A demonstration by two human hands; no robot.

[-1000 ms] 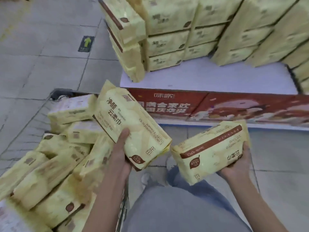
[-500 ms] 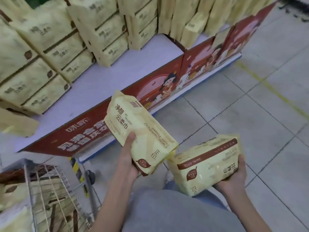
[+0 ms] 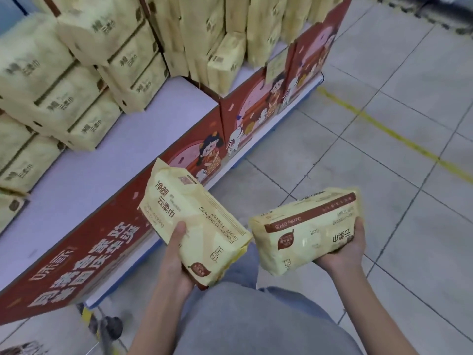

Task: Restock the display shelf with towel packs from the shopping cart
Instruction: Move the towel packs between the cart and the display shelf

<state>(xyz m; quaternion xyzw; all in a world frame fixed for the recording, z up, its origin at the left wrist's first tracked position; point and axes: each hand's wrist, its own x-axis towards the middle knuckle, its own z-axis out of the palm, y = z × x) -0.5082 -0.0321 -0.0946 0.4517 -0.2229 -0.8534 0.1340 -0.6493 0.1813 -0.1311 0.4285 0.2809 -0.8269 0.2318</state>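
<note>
My left hand (image 3: 176, 262) grips a yellow towel pack (image 3: 194, 221) from below, thumb on its front face, tilted with its top toward the shelf. My right hand (image 3: 345, 249) holds a second yellow towel pack (image 3: 304, 230) lying on its side, brown stripe up. Both packs hover over the floor just in front of the low display shelf (image 3: 102, 180), whose white top runs diagonally from lower left to upper right. Stacked towel packs (image 3: 76, 80) fill the shelf's back and left. Only a corner and wheel of the shopping cart (image 3: 110, 326) show at bottom left.
A red printed banner (image 3: 107, 252) lines the shelf's front edge. More upright packs (image 3: 225, 47) stand at the shelf's far end. Grey tiled floor with a yellow line (image 3: 389, 131) stretches to the right. My grey-trousered legs (image 3: 256, 324) are below the hands.
My view has swung right, away from the cart and along the shelf. Both hands keep their packs, held in about the same pose in front of me.
</note>
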